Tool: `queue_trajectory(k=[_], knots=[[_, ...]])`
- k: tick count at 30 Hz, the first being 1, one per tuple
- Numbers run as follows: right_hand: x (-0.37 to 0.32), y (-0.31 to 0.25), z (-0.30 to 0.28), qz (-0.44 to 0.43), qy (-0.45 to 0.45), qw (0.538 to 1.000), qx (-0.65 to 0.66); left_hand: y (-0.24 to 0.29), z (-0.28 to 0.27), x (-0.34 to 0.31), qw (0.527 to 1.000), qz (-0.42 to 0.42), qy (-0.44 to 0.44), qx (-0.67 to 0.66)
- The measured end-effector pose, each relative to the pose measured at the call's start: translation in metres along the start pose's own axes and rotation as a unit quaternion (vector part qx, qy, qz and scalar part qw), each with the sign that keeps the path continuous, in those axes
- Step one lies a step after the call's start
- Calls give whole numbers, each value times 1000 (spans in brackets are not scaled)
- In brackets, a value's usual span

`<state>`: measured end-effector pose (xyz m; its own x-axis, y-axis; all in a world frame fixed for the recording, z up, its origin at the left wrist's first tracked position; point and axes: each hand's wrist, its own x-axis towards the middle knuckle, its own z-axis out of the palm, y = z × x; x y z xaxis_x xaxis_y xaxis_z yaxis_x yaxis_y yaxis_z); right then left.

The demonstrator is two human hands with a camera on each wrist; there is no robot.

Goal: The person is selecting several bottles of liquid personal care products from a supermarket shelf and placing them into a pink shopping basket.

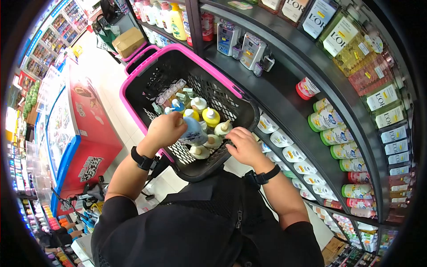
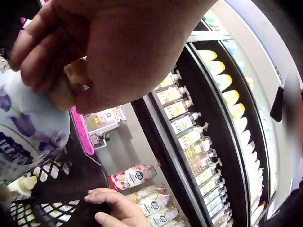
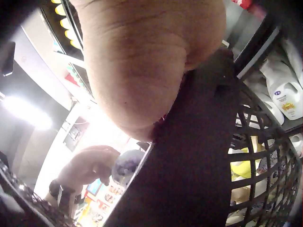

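Observation:
In the head view, my left hand (image 1: pixel 165 130) grips the top of a pale blue bottle (image 1: pixel 193 132) above the black basket with a pink rim (image 1: pixel 202 62). Purple flowers decorate the bottle (image 2: pixel 28 123), seen close in the left wrist view; its top is hidden behind the fingers. Several pump bottles stand in the basket, among them a yellow one with a white top (image 1: pixel 211 116) and a cream one (image 1: pixel 223 128). My right hand (image 1: pixel 244 146) is at the basket's near right side, fingers loosely bent over the edge and holding no bottle.
Dark shelves (image 1: pixel 284 66) run along the right, with boxed pump bottles, pouches and white jugs (image 3: pixel 284 97) on them. A red freezer (image 1: pixel 95 133) with a blue edge stands to the left. Beyond the basket sits a cardboard box (image 1: pixel 129 42). Pale floor tiles (image 1: pixel 120 104) lie between.

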<state>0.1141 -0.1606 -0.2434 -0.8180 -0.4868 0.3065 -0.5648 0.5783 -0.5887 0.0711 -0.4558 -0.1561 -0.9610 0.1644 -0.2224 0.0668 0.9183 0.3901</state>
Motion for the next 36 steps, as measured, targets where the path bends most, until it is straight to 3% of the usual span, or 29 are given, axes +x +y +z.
queue_trajectory(k=[11,18,20,26,32,36], knots=[[-1,7,3,-61,8,998,-17,22,31,3,997,-23,72,-14],[-3,11,4,-72,2,997,-23,36,68,8,998,-38,44,-21],[-4,12,5,-78,5,997,-26,35,82,8,999,-9,39,-12],[-7,14,9,-85,18,996,-34,47,82,1,1000,17,-3,23],[-7,13,9,-82,27,996,-33,44,97,-13,996,-18,-70,56],[-5,11,10,-75,25,996,-34,40,111,-12,995,19,-84,45]])
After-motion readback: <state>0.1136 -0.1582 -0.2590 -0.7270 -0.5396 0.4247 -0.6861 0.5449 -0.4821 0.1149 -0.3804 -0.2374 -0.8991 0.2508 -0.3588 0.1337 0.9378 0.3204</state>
